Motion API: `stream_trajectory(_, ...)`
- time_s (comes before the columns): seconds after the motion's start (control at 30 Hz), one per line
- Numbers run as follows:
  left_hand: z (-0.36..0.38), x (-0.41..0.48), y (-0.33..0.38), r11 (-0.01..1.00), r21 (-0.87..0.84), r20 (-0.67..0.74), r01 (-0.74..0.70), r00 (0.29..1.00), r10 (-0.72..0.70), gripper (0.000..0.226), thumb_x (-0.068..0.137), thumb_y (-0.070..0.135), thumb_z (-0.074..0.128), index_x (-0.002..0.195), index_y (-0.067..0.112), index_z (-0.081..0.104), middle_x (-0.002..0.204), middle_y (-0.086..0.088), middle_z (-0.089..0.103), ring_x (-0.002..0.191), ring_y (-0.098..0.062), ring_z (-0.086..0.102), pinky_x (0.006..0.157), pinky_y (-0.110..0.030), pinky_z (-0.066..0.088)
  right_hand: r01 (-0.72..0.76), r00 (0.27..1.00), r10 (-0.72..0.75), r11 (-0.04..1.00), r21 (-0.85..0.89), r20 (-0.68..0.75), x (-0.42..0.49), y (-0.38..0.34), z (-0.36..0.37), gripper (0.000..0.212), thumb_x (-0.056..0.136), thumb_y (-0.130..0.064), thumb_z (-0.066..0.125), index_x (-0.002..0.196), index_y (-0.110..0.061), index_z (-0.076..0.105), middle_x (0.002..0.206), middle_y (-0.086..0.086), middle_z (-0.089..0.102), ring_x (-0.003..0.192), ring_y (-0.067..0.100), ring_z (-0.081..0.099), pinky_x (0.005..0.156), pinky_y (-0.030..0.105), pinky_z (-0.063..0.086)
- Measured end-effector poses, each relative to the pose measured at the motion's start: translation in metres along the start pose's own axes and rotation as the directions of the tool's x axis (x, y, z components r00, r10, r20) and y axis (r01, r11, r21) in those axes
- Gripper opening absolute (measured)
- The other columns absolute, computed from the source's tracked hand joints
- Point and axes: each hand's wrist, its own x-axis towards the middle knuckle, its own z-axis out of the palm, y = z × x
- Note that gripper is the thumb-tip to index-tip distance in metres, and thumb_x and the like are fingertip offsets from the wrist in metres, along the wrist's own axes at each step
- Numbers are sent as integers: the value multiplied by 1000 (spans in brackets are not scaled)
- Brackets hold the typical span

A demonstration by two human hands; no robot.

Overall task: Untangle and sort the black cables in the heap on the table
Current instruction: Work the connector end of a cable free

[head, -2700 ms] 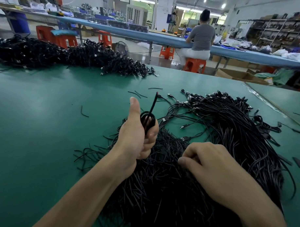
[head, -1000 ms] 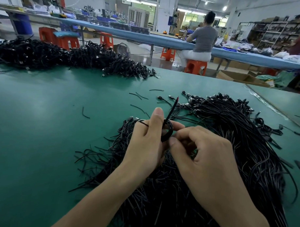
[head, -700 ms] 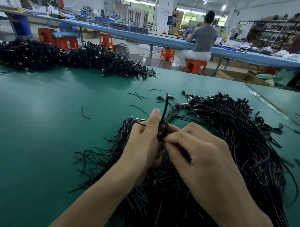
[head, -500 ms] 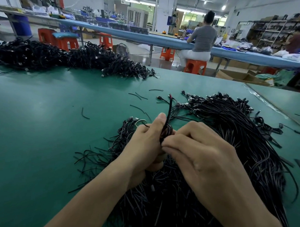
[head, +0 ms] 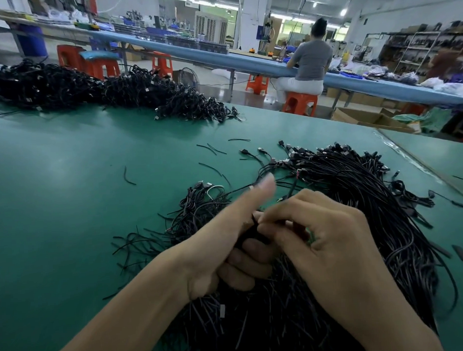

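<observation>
A big heap of black cables with plug ends lies on the green table in front of me. Over its near side, my left hand grips a small coiled black cable, thumb stretched up and fingers curled under it. Only a dark sliver of the coil shows between the two hands. My right hand meets the left one and pinches the coil's end with thumb and fingertips.
A second long pile of black cables lies along the table's far left edge. Short black cable scraps dot the mat between the piles. A table seam runs at the right. A person sits on an orange stool beyond.
The right hand came off the heap and joined the left hand at the coil. The upright cable end that stuck up above the coil is now down and hidden between the fingers.
</observation>
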Motion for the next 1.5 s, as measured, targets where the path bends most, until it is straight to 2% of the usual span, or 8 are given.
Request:
stream_trajectory(0.1,-9,0,-5,971,231,35,-59,998,53,34,63,36,77,80,14,57,53,11,33,41,0,27,38,-10,20,-42,998,40,998,53,38,-1,-1,-1,6,80,-31,69,85,-35,72,77,-16,61,80,7,61,67,14,42)
stream_trajectory(0.27,-7,2,-10,896,444,-43,-26,998,50,29,69,5,80,76,29,65,59,9,50,46,-2,41,42,-15,24,-124,983,122,992,1,134,-3,1,1,23,79,-34,77,99,-38,66,86,-19,64,83,3,58,72,17,45)
stream_trajectory(0.63,-7,3,-11,847,531,-120,-30,987,110,11,69,13,69,72,20,61,63,0,45,54,-11,36,45,-18,26,-47,986,64,992,-115,151,-3,-5,5,4,89,-29,67,86,-30,65,89,-15,52,84,6,54,73,35,50)
stream_trajectory(0.73,-6,3,-10,888,460,-155,-19,983,101,15,71,11,61,70,26,60,62,2,43,53,-9,37,45,-17,29,-57,985,73,993,-106,158,-1,-4,9,7,91,-29,59,85,-28,62,89,-14,49,86,6,50,75,36,48)
stream_trajectory(0.9,-12,13,-8,989,9,-114,-150,982,150,22,71,-3,55,85,13,60,68,-1,52,58,-11,50,49,-22,42,-120,992,118,992,-44,-31,0,4,8,10,89,-32,56,84,-27,63,88,-15,53,83,7,55,69,37,50)
stream_trajectory(1.03,-21,14,-9,972,0,-140,-236,962,234,17,85,15,68,100,7,67,91,-8,69,86,-19,66,83,-34,56,-113,981,110,994,-7,-160,-1,9,10,7,92,-23,62,86,-28,62,89,-19,55,83,3,56,67,19,44)
stream_trajectory(1.3,-19,12,-7,691,678,-291,-249,773,564,13,89,24,72,102,22,68,75,6,51,55,-9,39,53,-21,33,-174,941,237,951,255,-242,1,6,24,14,94,-24,61,85,-34,61,79,-14,60,71,2,57,62,8,40)
stream_trajectory(1.5,-11,13,-10,527,783,-274,-332,576,770,17,92,16,70,106,24,69,100,7,69,86,-10,67,75,-19,52,-290,876,474,665,688,-88,4,3,31,18,90,-25,63,74,-21,69,60,-11,58,55,1,45,51,13,37)
